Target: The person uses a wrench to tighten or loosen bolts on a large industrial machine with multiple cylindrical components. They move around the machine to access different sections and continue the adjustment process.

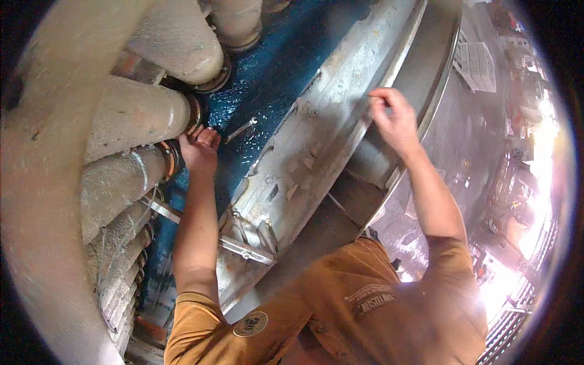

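Observation:
My left hand (201, 148) reaches up beside the dark ring (193, 114) at the end of a thick, grey-crusted cylinder (137, 118). Its fingers are loosely bent and apart, and nothing shows in them. Whether they touch the ring, I cannot tell. Just right of that hand, a short pale rod (241, 130) slants over blue, rippling liquid (267, 73). My right hand (395, 120) is raised at the long metal rim (398, 61), thumb and fingers drawn together. What lies between those fingertips, if anything, is too small to make out.
More crusted cylinders (125, 182) line the left side. A wide, stained metal ledge (304, 155) borders the liquid, with a metal bracket (243, 248) across its near end. Beyond the curved outer edge stands a white crate (476, 64) on the grey floor (468, 140).

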Demonstrator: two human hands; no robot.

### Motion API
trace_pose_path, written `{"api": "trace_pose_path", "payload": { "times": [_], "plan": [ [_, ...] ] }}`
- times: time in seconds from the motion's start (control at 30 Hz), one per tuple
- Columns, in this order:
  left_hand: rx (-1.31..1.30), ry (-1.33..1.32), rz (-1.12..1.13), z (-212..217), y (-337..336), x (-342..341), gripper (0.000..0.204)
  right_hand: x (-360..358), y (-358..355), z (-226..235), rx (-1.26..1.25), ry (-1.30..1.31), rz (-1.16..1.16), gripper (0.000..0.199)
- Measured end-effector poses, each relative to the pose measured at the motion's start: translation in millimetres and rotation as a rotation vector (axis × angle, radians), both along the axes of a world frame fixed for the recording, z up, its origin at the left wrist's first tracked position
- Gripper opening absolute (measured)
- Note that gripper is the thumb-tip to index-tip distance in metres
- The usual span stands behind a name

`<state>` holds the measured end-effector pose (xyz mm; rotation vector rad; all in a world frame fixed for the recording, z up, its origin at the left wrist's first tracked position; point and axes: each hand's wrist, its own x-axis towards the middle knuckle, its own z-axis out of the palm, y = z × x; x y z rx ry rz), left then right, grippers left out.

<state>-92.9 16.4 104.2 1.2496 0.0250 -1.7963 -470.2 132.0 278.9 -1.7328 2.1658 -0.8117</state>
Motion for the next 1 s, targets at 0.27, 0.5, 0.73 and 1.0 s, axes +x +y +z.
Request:
{"api": "trace_pose_path", "payload": {
  "times": [0.27, 0.5, 0.73, 1.0],
  "plan": [
    [-0.687, -0.987, -1.025, -25, 96, -61, 0.019, -48, 56, -20, -0.070, 0.169, -0.060, 0.013],
    [-0.616, -1.132, -0.993, -34, 99, -93, 0.027, -52, 65, -22, -0.248, -0.078, -0.195, 0.015],
    [-0.654, -1.175, -1.097, -48, 88, -91, 0.023, -64, 68, -30, -0.389, -0.034, -0.179, 0.013],
    [-0.580, -1.162, -1.029, -40, 91, -97, 0.012, -65, 69, -34, -0.413, -0.212, -0.225, 0.010]
  ]
}}
